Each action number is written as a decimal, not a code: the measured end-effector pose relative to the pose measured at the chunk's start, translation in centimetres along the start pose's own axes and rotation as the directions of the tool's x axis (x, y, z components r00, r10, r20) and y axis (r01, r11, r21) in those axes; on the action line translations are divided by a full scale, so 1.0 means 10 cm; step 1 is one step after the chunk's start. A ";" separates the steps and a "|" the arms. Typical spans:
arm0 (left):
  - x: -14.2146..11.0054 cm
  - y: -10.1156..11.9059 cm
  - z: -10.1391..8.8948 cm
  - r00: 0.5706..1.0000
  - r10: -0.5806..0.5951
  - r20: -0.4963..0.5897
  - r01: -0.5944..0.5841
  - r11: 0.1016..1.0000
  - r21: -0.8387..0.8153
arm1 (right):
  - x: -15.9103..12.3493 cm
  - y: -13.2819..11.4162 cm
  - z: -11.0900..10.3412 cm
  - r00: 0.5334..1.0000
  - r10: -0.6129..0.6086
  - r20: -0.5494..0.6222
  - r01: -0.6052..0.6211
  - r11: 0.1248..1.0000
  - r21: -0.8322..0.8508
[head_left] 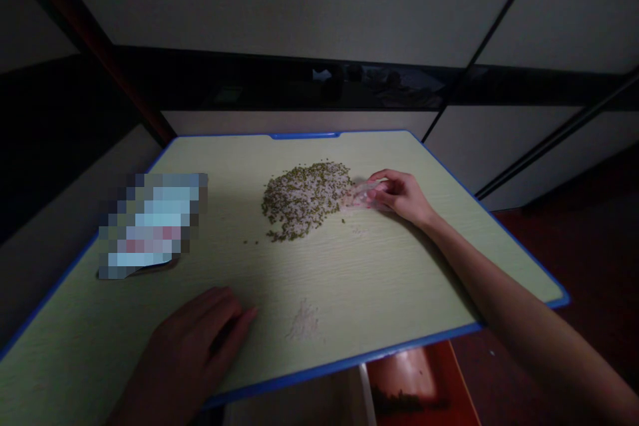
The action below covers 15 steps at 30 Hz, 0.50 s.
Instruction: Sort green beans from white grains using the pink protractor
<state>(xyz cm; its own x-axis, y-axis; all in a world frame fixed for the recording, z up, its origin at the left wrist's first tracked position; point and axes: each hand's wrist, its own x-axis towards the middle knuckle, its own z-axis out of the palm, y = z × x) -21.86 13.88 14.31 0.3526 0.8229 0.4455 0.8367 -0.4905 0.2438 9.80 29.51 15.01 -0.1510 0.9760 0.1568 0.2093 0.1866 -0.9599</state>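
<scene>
A heap of mixed green beans and white rice grains [304,196] lies on the middle of a pale green table with a blue rim [349,363]. My right hand [399,194] reaches to the heap's right edge, fingers pinched together over a few pale grains beside the pile. A small separate patch of white rice [303,323] sits near the front edge. My left hand [200,339] rests palm down on the table at the front left, fingers loosely together and flat, holding nothing, just left of the small rice patch.
A blurred packet [150,223] lies on the table's left side. Below the front edge stands a red stool or bin [414,379] with dark bits on it. Pale wall panels with dark strips rise behind the table.
</scene>
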 end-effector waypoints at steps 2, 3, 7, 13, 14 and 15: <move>0.00 0.00 0.00 1.000 -0.006 -0.007 0.005 1.000 -0.008 | 0.01 0.00 0.01 0.999 -0.034 -0.014 0.033 0.999 -0.017; 0.00 0.00 0.00 1.000 -0.009 -0.012 0.009 1.000 -0.008 | 0.01 0.00 0.01 0.999 -0.045 -0.014 0.045 0.999 -0.026; 0.03 0.02 0.00 1.000 -0.014 0.005 0.014 1.000 -0.014 | 0.01 -0.01 0.02 0.999 -0.035 0.016 0.036 0.999 -0.036; 0.04 0.05 -0.03 1.000 -0.008 -0.010 0.008 1.000 -0.022 | 0.00 -0.01 0.00 1.000 0.001 0.029 -0.001 1.000 -0.018; 0.04 0.05 -0.03 1.000 -0.009 -0.009 0.008 1.000 -0.026 | 0.00 -0.01 0.01 1.000 -0.004 0.019 0.005 1.000 -0.013; 0.04 0.05 -0.03 1.000 -0.010 -0.012 0.009 1.000 -0.028 | 0.00 -0.01 0.01 1.000 -0.009 0.012 0.010 1.000 -0.009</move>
<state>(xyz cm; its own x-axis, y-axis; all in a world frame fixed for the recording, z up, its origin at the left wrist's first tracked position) -21.47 13.89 14.86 0.3394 0.8242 0.4533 0.8279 -0.4905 0.2719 9.67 29.49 15.11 -0.1648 0.9728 0.1629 0.2165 0.1968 -0.9562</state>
